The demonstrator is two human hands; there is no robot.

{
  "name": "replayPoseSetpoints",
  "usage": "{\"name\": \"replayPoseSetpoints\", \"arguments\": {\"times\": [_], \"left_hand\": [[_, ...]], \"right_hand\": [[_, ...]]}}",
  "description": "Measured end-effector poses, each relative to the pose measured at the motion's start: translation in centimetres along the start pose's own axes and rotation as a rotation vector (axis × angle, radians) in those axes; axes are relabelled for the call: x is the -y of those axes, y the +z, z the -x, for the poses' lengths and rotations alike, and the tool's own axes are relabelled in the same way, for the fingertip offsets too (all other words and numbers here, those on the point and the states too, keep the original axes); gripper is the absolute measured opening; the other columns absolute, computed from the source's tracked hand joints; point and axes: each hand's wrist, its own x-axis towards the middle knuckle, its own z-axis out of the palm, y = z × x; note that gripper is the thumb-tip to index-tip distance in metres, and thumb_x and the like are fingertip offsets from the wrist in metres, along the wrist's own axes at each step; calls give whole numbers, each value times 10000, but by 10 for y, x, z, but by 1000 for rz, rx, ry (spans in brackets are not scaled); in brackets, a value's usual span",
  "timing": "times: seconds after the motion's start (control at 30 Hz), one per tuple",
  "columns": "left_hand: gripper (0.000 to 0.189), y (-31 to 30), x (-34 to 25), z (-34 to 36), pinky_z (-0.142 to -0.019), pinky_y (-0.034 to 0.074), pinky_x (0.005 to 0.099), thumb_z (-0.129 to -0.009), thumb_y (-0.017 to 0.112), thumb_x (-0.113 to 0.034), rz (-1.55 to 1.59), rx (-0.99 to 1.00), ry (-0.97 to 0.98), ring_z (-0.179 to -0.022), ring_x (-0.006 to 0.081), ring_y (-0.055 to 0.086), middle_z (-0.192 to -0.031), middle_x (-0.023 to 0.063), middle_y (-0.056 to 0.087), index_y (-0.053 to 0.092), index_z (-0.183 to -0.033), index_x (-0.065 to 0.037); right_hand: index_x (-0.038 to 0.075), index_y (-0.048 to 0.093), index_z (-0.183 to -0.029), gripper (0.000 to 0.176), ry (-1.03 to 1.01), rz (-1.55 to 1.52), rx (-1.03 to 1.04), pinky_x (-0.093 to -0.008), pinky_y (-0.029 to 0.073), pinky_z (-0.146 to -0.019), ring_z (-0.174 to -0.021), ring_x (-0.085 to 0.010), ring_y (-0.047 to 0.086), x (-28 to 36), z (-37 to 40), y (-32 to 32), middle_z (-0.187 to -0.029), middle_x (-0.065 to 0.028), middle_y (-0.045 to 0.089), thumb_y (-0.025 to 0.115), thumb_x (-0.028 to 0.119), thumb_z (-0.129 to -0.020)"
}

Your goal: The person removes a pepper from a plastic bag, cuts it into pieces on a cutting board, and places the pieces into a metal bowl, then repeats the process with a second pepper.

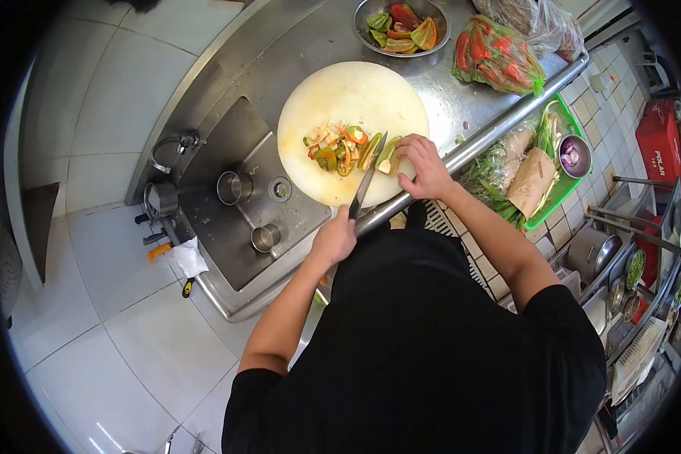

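My left hand (334, 239) is wrapped round the handle of a kitchen knife (366, 181), its blade pointing away from me over a round white cutting board (340, 83). Right of the blade, the bent fingers of my right hand (427, 165) press on a green bell pepper piece (387, 157). Another pepper strip (370, 152) lies against the blade's left side. Further left on the board sits a pile of pepper scraps (335, 148), with pale cores, seeds and green and red bits. The board rests partly over the steel counter and sink edge.
Behind the board stands a steel bowl (439, 47) of pepper pieces. A bag of red peppers (495, 57) lies at the back right. A sink (257, 219) with metal cups is on the left. A green crate (554, 206) of vegetables stands beyond the counter's rail (499, 119).
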Motion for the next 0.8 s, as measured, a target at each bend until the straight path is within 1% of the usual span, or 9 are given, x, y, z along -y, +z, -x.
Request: {"name": "replayPoseSetpoints", "arguments": {"times": [0.07,0.2,0.27,0.37,0.47,0.6,0.67,0.73,0.8], "left_hand": [[241,11,25,10,-770,476,578,-990,486,-234,40,-16,14,-850,503,629,-855,318,644,449,-1090,-18],[274,1,28,24,-760,462,588,-1017,456,-317,119,-71,-19,-856,507,625,-845,309,645,500,-1039,-47],[304,-2,25,29,-753,459,585,-1027,438,-350,165,-105,-27,-854,507,619,-842,306,640,514,-1014,-56],[299,-8,23,31,-752,461,585,-1026,441,-344,141,-102,-50,-853,511,615,-839,309,638,510,-1016,-54],[303,-6,24,29,-755,460,579,-1027,441,-344,105,-115,20,-851,514,613,-842,306,638,514,-1008,-50],[314,0,24,33,-771,458,563,-1027,442,-342,269,-16,-46,-882,509,611,-869,300,643,520,-988,-40],[319,7,30,32,-775,458,558,-1028,442,-341,342,10,-64,-894,506,611,-876,297,644,520,-981,-36],[289,13,39,30,-457,436,347,-1049,437,-330,248,-14,-8,-470,169,547,-614,62,570,509,-949,-69],[288,15,43,30,-444,431,341,-1050,434,-330,248,-23,7,-464,175,542,-611,58,566,512,-952,-71]], "right_hand": [[54,563,-1109,429,32,-45,27,-441,407,-1010,-1190,-350,510,0,8,-1,-1236,-145,558,694,193,-725],[57,564,-1129,375,168,-83,-98,-436,401,-1026,-1193,-364,511,21,-4,-8,-1243,-185,543,691,131,-784],[47,567,-1177,396,302,10,-101,-440,394,-1037,-1205,-364,501,26,-12,-4,-1272,-188,534,687,174,-821],[37,540,-1264,463,343,110,-64,-466,373,-1040,-1238,-369,474,29,-19,11,-1312,-188,519,665,211,-854],[20,522,-1324,526,313,220,76,-502,327,-1077,-1296,-352,426,27,-18,12,-1363,-206,487,626,296,-888],[54,484,-1383,543,318,217,60,-520,268,-1131,-1382,-362,352,24,-17,10,-1468,-187,419,588,318,-920],[97,436,-1447,554,230,271,183,-528,206,-1178,-1449,-360,274,20,-20,7,-1564,-114,339,531,343,-959],[110,408,-1472,563,242,297,253,-534,181,-1189,-1465,-349,250,16,-20,7,-1580,-79,321,504,353,-973],[123,381,-1497,571,253,327,319,-539,155,-1199,-1482,-338,226,13,-19,6,-1597,-43,304,477,363,-987]]}}
